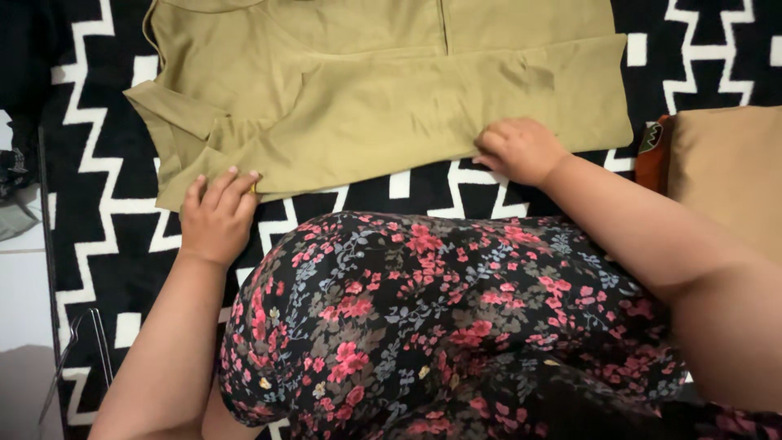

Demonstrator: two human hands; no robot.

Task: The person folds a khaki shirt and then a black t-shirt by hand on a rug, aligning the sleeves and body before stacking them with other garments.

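Note:
An olive-tan garment (383, 90) lies spread flat on a black and white zigzag rug (98, 171). One part of it is folded across the front. My left hand (216, 216) rests on the rug at the garment's near left corner, fingertips on the cloth edge. My right hand (521, 151) pinches the near edge of the folded part further right. My knee in dark floral fabric (423, 318) fills the foreground between both arms.
A tan folded cloth or cushion (729, 171) with a reddish-brown item (652, 155) beside it lies at the right. White floor tiles (20, 285) and a thin metal wire piece (77, 350) show at the left edge.

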